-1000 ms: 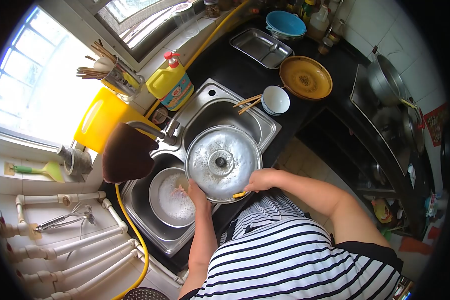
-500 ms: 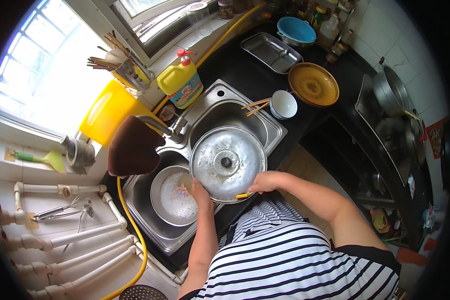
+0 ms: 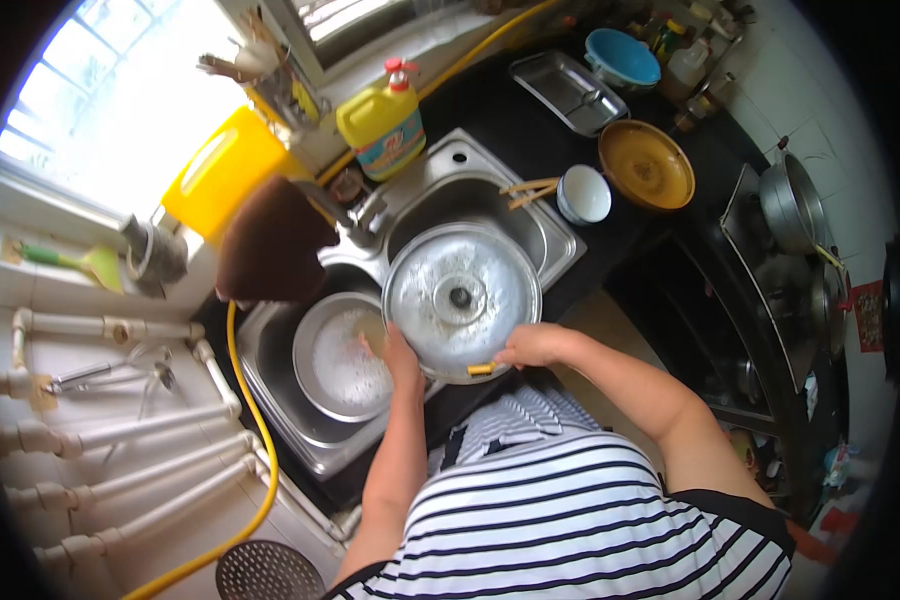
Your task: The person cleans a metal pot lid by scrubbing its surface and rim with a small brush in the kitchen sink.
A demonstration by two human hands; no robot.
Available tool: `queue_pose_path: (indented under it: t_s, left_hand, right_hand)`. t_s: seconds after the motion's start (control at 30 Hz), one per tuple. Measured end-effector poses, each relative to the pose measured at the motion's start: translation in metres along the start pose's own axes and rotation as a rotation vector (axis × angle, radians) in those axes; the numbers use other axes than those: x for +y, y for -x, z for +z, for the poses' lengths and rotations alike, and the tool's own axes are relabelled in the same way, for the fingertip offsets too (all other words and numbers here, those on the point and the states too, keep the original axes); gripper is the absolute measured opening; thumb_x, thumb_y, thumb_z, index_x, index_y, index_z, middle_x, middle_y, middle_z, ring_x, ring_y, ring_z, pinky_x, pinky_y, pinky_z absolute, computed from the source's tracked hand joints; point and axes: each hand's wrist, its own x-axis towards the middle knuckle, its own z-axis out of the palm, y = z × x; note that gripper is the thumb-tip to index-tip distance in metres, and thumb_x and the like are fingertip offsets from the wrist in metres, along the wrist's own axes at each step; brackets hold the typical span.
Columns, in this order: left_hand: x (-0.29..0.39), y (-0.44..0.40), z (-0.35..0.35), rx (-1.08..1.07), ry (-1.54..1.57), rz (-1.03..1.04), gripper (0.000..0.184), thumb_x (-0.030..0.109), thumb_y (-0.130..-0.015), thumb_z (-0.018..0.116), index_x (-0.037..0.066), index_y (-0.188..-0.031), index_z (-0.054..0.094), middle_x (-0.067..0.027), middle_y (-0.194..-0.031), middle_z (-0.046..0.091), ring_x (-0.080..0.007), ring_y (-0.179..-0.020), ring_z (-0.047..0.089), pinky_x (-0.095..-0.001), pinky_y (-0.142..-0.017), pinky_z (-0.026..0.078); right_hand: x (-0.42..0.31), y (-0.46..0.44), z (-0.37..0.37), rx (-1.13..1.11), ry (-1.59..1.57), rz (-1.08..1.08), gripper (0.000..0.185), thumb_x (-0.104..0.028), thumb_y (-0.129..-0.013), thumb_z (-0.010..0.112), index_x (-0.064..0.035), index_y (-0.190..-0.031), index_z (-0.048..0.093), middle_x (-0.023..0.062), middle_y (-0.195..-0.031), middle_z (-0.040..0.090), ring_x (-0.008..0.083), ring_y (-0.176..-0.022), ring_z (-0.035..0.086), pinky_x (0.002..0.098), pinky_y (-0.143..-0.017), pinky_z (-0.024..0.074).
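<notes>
A round metal pot lid (image 3: 425, 300) with a dark knob in its centre lies over the right sink basin, dotted with suds. My left hand (image 3: 400, 358) is closed on its left rim, some fingers hidden beneath. At the near right rim, my right hand (image 3: 535, 345) is closed, its fingertips beside a small yellow piece (image 3: 481, 369) touching the lid; whether this is a scrubber or part of the lid I cannot make out. Left of the lid, a metal bowl (image 3: 330, 385) of sudsy water sits in the left basin.
A brown cloth (image 3: 270, 245) hangs over the faucet side. Behind the sink (image 3: 560, 250) stands a yellow detergent jug (image 3: 382, 135). To the right are a white bowl (image 3: 583, 195) with chopsticks (image 3: 530, 188), a brown dish (image 3: 647, 165), a metal tray (image 3: 555, 85) and a blue basin (image 3: 622, 57).
The view has shifted slightly, and the lid appears a little higher in it. Both hands keep their places at the lid's rim, with the yellow piece still beside the right fingertips.
</notes>
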Motion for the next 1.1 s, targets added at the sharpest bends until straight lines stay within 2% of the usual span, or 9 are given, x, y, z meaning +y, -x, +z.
queue_pose_path:
  t_s: [0.1,0.17,0.23,0.37,0.4,0.53,0.6,0.9,1.1]
  left_hand:
    - [-0.053,-0.027,-0.016,-0.064,0.101,-0.176,0.043,0.03,-0.106,0.039,-0.005,-0.124,0.054,-0.0142,-0.118,0.061,-0.022,-0.108,0.057,-0.0354,-0.096,0.043]
    - [-0.042,-0.015,-0.011,-0.001,0.018,0.038,0.043,0.032,-0.106,0.04,-0.005,-0.12,0.056,-0.0134,-0.113,0.062,-0.0209,-0.105,0.057,-0.0359,-0.092,0.044]
    - [-0.04,-0.009,-0.014,0.0,0.095,-0.055,0.042,0.032,-0.105,0.041,-0.004,-0.12,0.056,-0.013,-0.114,0.061,-0.0211,-0.105,0.057,-0.036,-0.092,0.045]
    - [-0.031,-0.011,-0.035,-0.145,0.243,-0.345,0.04,0.033,-0.104,0.047,-0.002,-0.121,0.056,-0.0118,-0.117,0.061,-0.023,-0.107,0.058,-0.0369,-0.094,0.045]
    - [-0.025,-0.017,-0.037,-0.241,0.375,-0.413,0.048,0.032,-0.103,0.049,0.0,-0.138,0.046,-0.0149,-0.135,0.054,-0.026,-0.12,0.055,-0.0406,-0.103,0.044]
    - [-0.006,-0.042,-0.022,-0.245,0.397,-0.452,0.049,0.034,-0.102,0.052,0.0,-0.137,0.048,-0.0134,-0.136,0.055,-0.0242,-0.12,0.055,-0.0389,-0.104,0.044]
    - [-0.011,-0.054,-0.018,-0.276,0.428,-0.429,0.043,0.036,-0.102,0.052,0.0,-0.124,0.056,-0.0102,-0.117,0.063,-0.0224,-0.105,0.061,-0.0357,-0.095,0.048]
    - [-0.037,-0.041,-0.011,-0.075,0.128,-0.128,0.045,0.037,-0.104,0.045,-0.004,-0.112,0.062,-0.0088,-0.101,0.066,-0.0153,-0.09,0.059,-0.0306,-0.083,0.047]
    - [-0.029,-0.027,-0.004,-0.059,0.136,-0.088,0.047,0.037,-0.105,0.042,-0.005,-0.109,0.063,-0.0087,-0.098,0.065,-0.0151,-0.086,0.058,-0.032,-0.08,0.047]
  right_hand:
    - [-0.02,-0.02,0.027,0.111,-0.063,0.001,0.055,-0.054,-0.092,0.053,-0.0052,-0.075,0.073,0.0151,-0.075,0.069,0.0321,-0.074,0.067,0.042,-0.073,0.0515]
    - [-0.04,-0.041,0.05,0.204,-0.168,0.004,0.053,-0.052,-0.093,0.052,-0.004,-0.08,0.072,0.0182,-0.083,0.069,0.0361,-0.083,0.067,0.0444,-0.079,0.0502]
    - [-0.053,-0.041,0.053,0.286,-0.181,-0.017,0.053,-0.051,-0.093,0.052,-0.0026,-0.084,0.072,0.0201,-0.088,0.069,0.0374,-0.087,0.066,0.0447,-0.08,0.0499]
    - [-0.029,-0.047,0.036,0.141,-0.188,-0.033,0.056,-0.054,-0.093,0.052,-0.0018,-0.086,0.072,0.0194,-0.087,0.07,0.0355,-0.084,0.067,0.0416,-0.079,0.0504]
    - [-0.03,-0.047,0.029,0.11,-0.175,-0.017,0.057,-0.054,-0.093,0.051,-0.0019,-0.086,0.072,0.0187,-0.086,0.07,0.0344,-0.083,0.067,0.0412,-0.078,0.0503]
    - [-0.035,-0.051,0.027,0.104,-0.124,0.003,0.056,-0.054,-0.094,0.05,-0.0029,-0.085,0.072,0.0165,-0.085,0.07,0.033,-0.083,0.066,0.0405,-0.079,0.05]
    - [-0.037,-0.046,0.027,0.101,-0.112,0.007,0.055,-0.053,-0.094,0.05,-0.0035,-0.086,0.072,0.0157,-0.086,0.07,0.0327,-0.084,0.066,0.0408,-0.079,0.0499]
    - [-0.022,0.01,0.013,0.097,-0.009,0.145,0.048,-0.048,-0.095,0.051,-0.0043,-0.092,0.071,0.0139,-0.09,0.07,0.0307,-0.087,0.067,0.042,-0.079,0.0501]
    - [-0.04,-0.054,0.05,0.19,-0.228,-0.117,0.053,-0.049,-0.095,0.048,-0.0026,-0.084,0.071,0.0163,-0.083,0.07,0.0348,-0.081,0.066,0.0414,-0.079,0.0499]
